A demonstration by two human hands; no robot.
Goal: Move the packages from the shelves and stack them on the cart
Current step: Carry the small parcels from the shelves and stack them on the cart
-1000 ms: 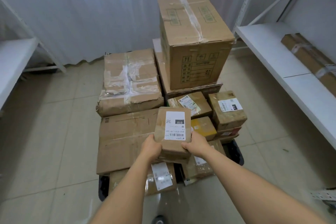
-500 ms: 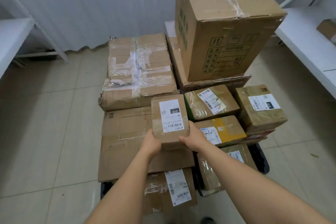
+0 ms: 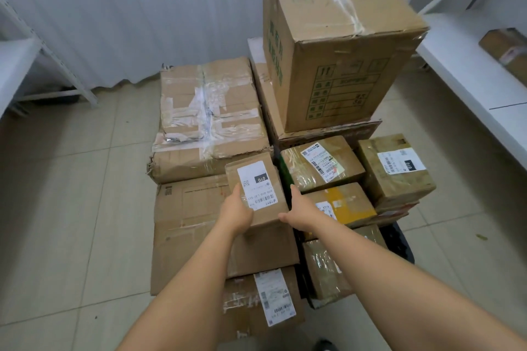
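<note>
A small brown package (image 3: 258,189) with a white "010" label sits between my hands, low over a wide flat box (image 3: 188,222) on the loaded cart (image 3: 400,245). My left hand (image 3: 236,212) grips its left side with the thumb on the label. My right hand (image 3: 301,209) clasps its right side, fingers slipped down between it and the neighbouring parcels. Whether the package rests on the flat box I cannot tell. Only a black corner of the cart shows under the boxes.
A tall carton (image 3: 336,45) stands at the back right of the pile, a heavily taped box (image 3: 208,117) at the back left. Small labelled parcels (image 3: 393,171) fill the right side. A white shelf (image 3: 470,80) on the right holds one package (image 3: 507,51). Another shelf (image 3: 11,65) stands left.
I have come closer to the cart. Both hands carried the small package forward and down, to just in front of the taped box.
</note>
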